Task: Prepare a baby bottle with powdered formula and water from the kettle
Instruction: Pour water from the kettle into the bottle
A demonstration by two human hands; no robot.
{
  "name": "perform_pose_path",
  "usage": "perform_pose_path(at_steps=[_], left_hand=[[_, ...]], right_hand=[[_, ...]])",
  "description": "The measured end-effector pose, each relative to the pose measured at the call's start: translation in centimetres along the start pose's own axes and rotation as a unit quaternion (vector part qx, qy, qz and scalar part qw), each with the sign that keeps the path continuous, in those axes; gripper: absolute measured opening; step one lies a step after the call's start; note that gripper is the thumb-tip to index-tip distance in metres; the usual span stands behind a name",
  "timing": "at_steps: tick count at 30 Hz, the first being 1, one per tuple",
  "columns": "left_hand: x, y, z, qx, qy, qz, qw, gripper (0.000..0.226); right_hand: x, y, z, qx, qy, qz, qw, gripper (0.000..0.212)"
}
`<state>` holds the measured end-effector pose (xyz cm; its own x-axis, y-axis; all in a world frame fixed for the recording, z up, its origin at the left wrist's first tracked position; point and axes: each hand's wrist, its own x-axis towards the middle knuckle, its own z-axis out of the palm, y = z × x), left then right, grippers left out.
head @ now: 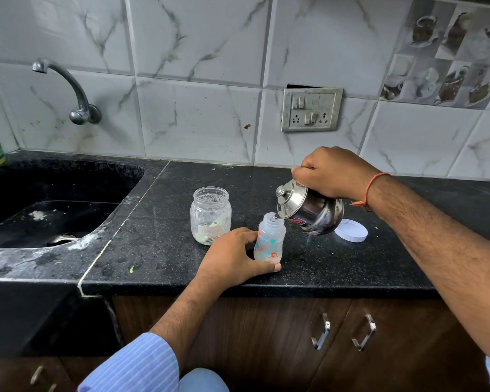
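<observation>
A small clear baby bottle (268,239) with orange and blue prints stands open on the black counter (159,258). My left hand (232,256) grips its lower body from the left. My right hand (334,174) holds a steel kettle (309,207) by its top, tilted left, its spout right over the bottle's mouth. Water runs into the bottle. An open clear jar (210,217) with powder residue stands just left of the bottle.
A white lid (351,230) lies on the counter right of the kettle. A black sink (48,207) with a steel tap (74,94) is at the left. A switch plate (311,109) sits on the tiled wall. Cabinet doors with handles (321,331) are below.
</observation>
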<state>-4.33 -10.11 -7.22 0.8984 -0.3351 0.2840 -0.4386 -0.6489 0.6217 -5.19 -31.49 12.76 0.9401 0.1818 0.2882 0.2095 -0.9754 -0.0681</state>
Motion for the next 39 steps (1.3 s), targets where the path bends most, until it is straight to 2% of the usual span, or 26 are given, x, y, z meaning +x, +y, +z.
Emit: perform_pose_path(at_steps=[16, 27, 39], left_hand=[[0.04, -0.05, 0.10, -0.001, 0.006, 0.005, 1.000, 0.085], [-0.03, -0.21, 0.15, -0.007, 0.016, 0.014, 1.000, 0.068], [0.06, -0.31, 0.19, -0.006, 0.016, 0.014, 1.000, 0.071]], right_hand=[[-0.02, -0.10, -0.10, -0.001, 0.002, -0.001, 1.000, 0.051], [0.04, -0.20, -0.09, -0.001, 0.002, 0.002, 1.000, 0.052], [0.02, -0.31, -0.12, -0.009, 0.007, -0.001, 1.000, 0.052]])
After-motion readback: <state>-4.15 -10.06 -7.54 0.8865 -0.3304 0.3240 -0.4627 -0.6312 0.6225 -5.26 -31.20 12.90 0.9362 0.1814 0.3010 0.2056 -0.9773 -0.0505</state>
